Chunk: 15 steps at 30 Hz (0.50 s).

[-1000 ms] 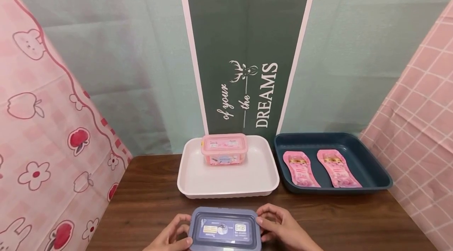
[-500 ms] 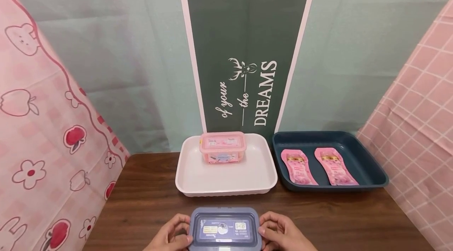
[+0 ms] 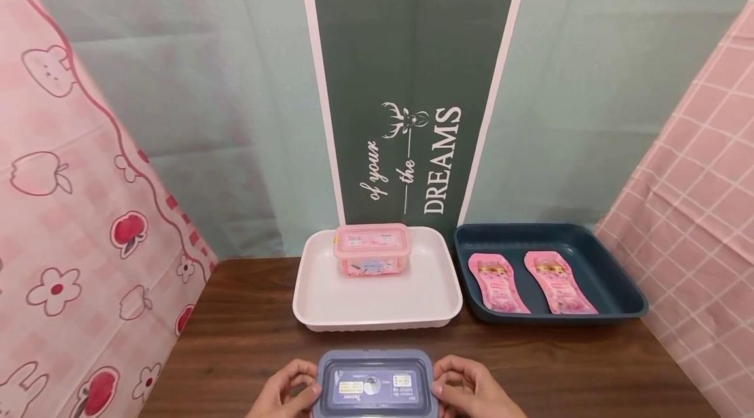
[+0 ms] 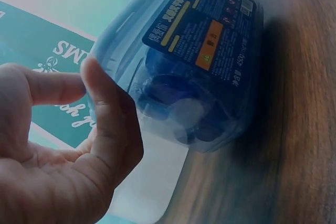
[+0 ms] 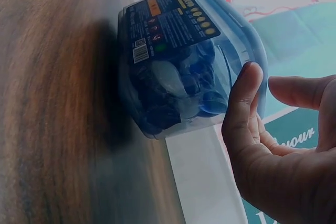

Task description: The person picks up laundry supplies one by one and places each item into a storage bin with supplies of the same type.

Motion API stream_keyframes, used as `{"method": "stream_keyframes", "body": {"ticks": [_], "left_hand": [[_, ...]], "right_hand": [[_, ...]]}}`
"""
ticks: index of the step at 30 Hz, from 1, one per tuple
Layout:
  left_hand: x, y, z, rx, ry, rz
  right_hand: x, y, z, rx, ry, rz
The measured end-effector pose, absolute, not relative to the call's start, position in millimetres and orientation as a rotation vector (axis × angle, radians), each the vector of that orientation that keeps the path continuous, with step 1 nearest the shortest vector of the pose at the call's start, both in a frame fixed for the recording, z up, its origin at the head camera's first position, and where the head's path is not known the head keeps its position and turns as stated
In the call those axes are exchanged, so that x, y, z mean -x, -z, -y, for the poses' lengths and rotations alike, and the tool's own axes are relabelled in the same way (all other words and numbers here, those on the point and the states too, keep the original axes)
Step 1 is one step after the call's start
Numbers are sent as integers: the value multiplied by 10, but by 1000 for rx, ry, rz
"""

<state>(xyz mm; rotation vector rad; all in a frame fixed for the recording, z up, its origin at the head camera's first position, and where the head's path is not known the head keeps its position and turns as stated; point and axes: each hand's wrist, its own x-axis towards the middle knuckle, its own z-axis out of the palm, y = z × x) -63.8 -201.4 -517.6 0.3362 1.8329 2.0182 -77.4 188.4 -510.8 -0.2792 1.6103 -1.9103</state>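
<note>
A clear plastic tub with a blue-purple lid is at the front middle of the wooden table. Its walls carry a dark printed label, and blue pod-like pieces show through. My left hand pinches the lid's rim on the left side, thumb on top and fingers curled below. On the opposite side my right hand pinches the rim in the same way. Whether the tub touches the table, I cannot tell.
Behind the tub stands a white tray with a pink lidded tub in it. To its right, a dark blue tray holds two pink packets, the left packet and the right packet. Curtains hang behind and at both sides.
The tub has straightened slightly and sits a little lower in the head view. My right hand's fingers have drawn in against the rim. The trays have stayed in place.
</note>
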Motion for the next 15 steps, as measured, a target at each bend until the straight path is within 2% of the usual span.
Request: {"method": "stream_keyframes", "body": {"ticks": [15], "left_hand": [[651, 4917, 1972, -254, -2015, -1934]], "right_hand": [[821, 4914, -1872, 296, 1897, -1667]]}}
